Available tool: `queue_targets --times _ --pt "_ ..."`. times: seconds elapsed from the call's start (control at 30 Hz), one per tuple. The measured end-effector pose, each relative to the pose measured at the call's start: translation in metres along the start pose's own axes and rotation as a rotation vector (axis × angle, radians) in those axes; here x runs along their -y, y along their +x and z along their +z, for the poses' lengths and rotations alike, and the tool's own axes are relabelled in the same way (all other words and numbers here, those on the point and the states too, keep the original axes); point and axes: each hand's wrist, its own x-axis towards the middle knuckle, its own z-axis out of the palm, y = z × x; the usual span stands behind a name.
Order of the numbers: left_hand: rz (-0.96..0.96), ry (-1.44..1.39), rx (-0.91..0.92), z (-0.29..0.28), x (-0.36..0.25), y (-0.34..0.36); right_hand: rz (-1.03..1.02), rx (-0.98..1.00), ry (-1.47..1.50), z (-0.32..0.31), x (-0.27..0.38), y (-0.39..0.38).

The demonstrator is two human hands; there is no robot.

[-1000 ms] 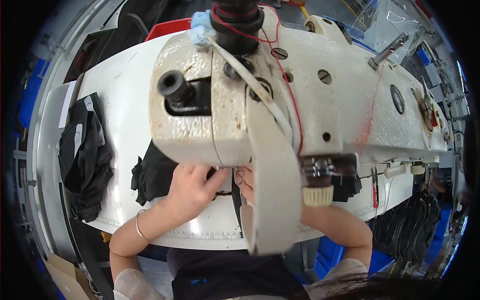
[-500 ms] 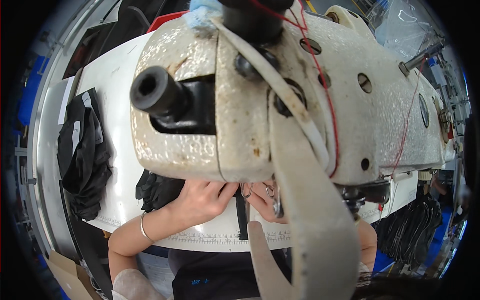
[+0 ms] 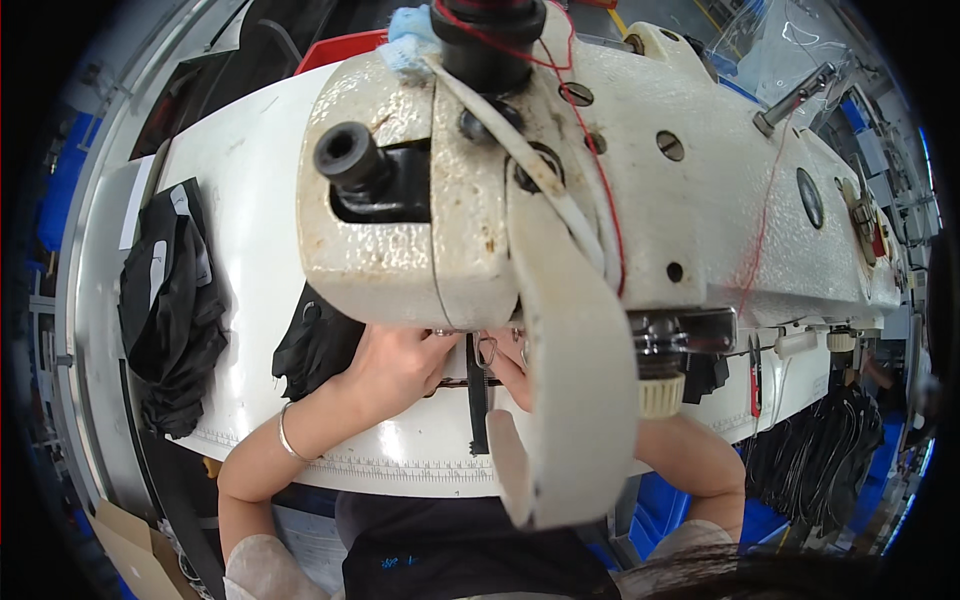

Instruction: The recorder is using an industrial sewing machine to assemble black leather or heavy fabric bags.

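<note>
A white sewing machine (image 3: 470, 230) covers the middle of the view, and its head hides my fingertips. My left hand (image 3: 398, 368) is at the lower left of the machine head, fingers bent and closed; what they hold cannot be seen. Beside that hand lies a bunch of black fabric (image 3: 318, 345). Between my hands a narrow black strip (image 3: 477, 410) runs from beneath the machine toward me, its near end loose on the white table. My right hand (image 3: 511, 372) is close to the strip's right side, fingers together, mostly hidden behind a broad pale strap (image 3: 585, 400).
A pile of black fabric pieces (image 3: 172, 310) lies on the table (image 3: 255, 200) at left. Red thread (image 3: 612, 225) runs down the machine. Red-handled snips (image 3: 754, 385) are at right, near hanging black strips (image 3: 815, 460). A cardboard box (image 3: 140, 545) stands lower left.
The view has shifted, so the machine appears higher and smaller. Both hands and the black strip have moved slightly away from the table's front edge. The strip's near end has left the printed ruler.
</note>
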Motion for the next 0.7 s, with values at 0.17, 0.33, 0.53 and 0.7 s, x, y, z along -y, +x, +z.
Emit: queue_targets --times 0.17,0.33,0.53,0.7 --pt "0.031 0.548 0.200 -0.030 -0.058 0.002 -0.116 0.105 0.007 -0.003 0.008 -0.010" --pt "0.348 0.451 0.040 -0.046 -0.095 -0.059 -0.299 0.018 0.040 -0.034 0.055 -0.034" --pt "0.268 0.419 -0.142 -0.025 -0.095 -0.082 -0.182 -0.078 0.051 -0.028 0.067 -0.036" --pt "0.248 0.446 -0.176 -0.022 -0.095 -0.089 -0.143 -0.177 0.064 -0.028 0.067 -0.036"
